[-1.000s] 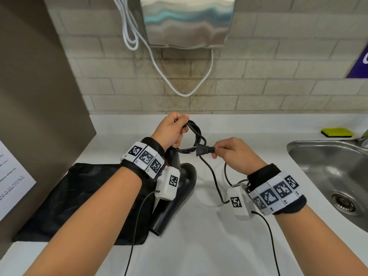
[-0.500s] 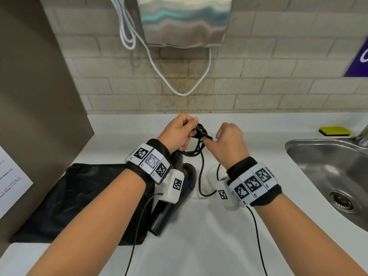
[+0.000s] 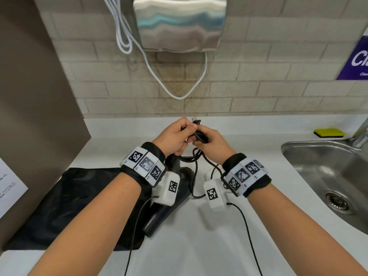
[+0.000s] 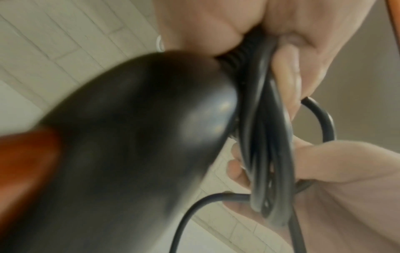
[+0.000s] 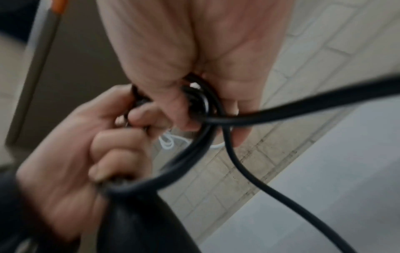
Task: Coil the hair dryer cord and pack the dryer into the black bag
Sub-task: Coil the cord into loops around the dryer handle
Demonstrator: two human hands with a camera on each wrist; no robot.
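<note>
White countertop (image 3: 199,246), tiled wall behind: black rubber hair-dryer cord (image 4: 266,137), coiled.
Springy, light; left hand (image 3: 175,136) and right hand (image 3: 213,144) both clenched around loops; hard black dryer (image 3: 167,206) hanging below.

Both forearms reach forward and angle inward, so the hands meet out in front, knuckles nearly touching. Left hand (image 3: 175,136) has its fingers curled tight in a fist-like grip. Right hand (image 3: 214,144) sits just beside it, thumb and fingers pinched closed, palm turned toward the left one. Each wrist wears a black band.
</note>
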